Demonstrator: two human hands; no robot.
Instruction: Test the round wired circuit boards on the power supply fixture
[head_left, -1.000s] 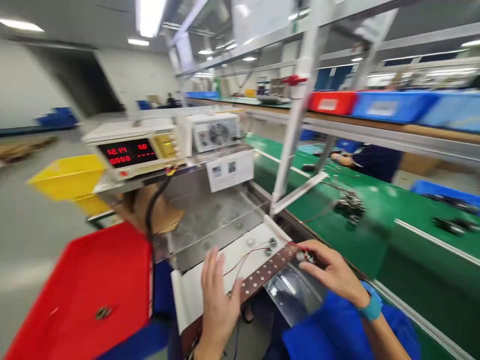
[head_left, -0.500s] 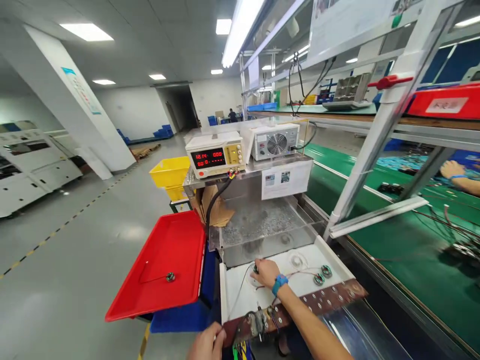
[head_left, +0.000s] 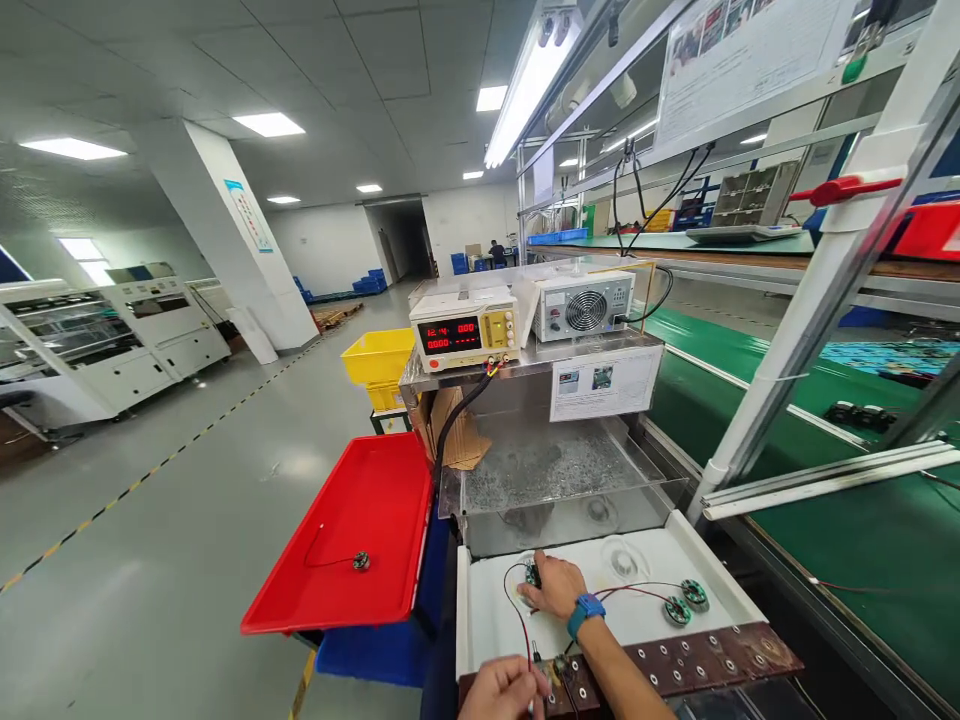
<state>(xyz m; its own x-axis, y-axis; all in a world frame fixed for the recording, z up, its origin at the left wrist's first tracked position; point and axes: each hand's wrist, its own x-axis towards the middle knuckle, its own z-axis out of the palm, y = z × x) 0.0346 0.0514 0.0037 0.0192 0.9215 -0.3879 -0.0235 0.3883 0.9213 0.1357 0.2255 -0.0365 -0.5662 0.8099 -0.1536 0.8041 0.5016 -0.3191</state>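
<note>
My right hand, with a blue band at the wrist, is closed on a small round green part over the white tray. The fingers cover much of that part. From it a thin red-and-black wire lead curves down to my left hand, which pinches its lower end beside the brown terminal strip. Two more round green parts with red and black leads lie on the right of the white tray. Another round part with a lead rests in the red tray.
A power supply with red digits and a grey fan unit stand on the metal shelf behind. A black cable hangs from the supply. Yellow bins are at back left. A white frame post and green conveyor are on the right.
My left hand has moved up and right along the terminal strip, holding the lead's end. My right hand keeps hold of the round part. The camera view has shifted left.
</note>
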